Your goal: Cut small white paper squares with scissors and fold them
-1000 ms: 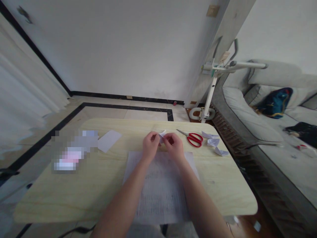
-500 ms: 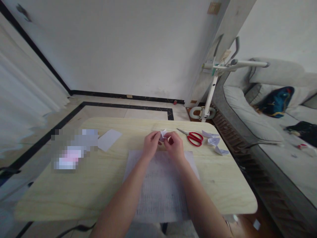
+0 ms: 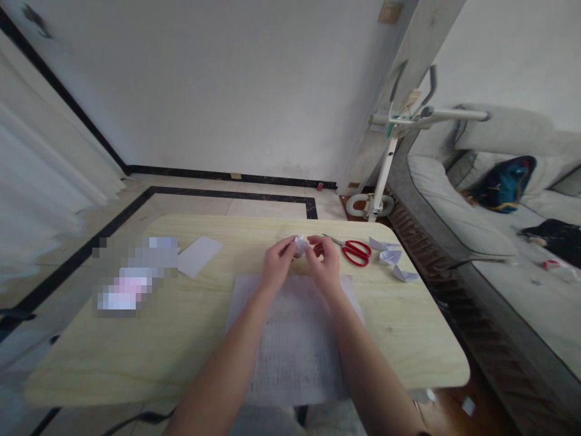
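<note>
A small folded piece of white paper (image 3: 300, 247) is held up between my two hands, above the far edge of the printed sheet. My left hand (image 3: 278, 261) pinches its left side with thumb and fingers. My right hand (image 3: 325, 261) has its thumb and curled fingertips at the paper's right edge, its fingers somewhat loosened. The exact folds are too small to make out. Under my forearms lies a large printed sheet (image 3: 295, 339). Red-handled scissors (image 3: 356, 252) lie just right of my right hand.
Several folded white paper pieces (image 3: 390, 257) lie at the table's right side. A flat white paper (image 3: 200, 255) rests at the left, beside a pixelated area. The wooden table (image 3: 408, 339) has rounded corners. Beyond it stand exercise equipment (image 3: 384, 175) and a grey sofa (image 3: 490, 248).
The folded paper has turned and shows more of its white face. My right hand's fingers have shifted up and loosened a little; my left hand keeps its pinch.
</note>
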`<state>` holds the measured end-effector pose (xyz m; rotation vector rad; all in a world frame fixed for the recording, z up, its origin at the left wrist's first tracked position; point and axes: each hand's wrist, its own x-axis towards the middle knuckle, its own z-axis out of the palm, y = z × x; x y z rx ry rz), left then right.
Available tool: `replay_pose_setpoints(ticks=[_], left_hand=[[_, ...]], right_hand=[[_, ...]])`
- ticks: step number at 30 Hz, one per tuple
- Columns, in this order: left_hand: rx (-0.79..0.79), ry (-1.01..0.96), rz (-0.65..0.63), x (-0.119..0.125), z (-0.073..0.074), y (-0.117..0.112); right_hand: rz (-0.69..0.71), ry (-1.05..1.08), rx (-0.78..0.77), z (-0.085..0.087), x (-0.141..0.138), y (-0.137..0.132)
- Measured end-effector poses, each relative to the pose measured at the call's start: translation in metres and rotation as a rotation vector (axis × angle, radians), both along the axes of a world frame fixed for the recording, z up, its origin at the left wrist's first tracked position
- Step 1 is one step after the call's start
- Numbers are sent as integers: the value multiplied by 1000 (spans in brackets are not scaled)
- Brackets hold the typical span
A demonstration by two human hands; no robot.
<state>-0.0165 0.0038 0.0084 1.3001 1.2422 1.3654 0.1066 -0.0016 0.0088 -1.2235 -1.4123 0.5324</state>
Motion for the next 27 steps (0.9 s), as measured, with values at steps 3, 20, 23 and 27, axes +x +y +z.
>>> replay_pose_setpoints(ticks=[3,20,23,27], left_hand=[[7,5,-41,2,-1,-2],[-5,-80,-151,9,-3,-8],[-21,-89,-166,10,-6,-7],[-20,-50,-164,9,-8,-5]], right_hand=[[38,139,-91,-6,4,6],[192,481,-305,-11,7,11],[165,514,-316,-11,7,11],[178,531,-320,-12,7,11]])
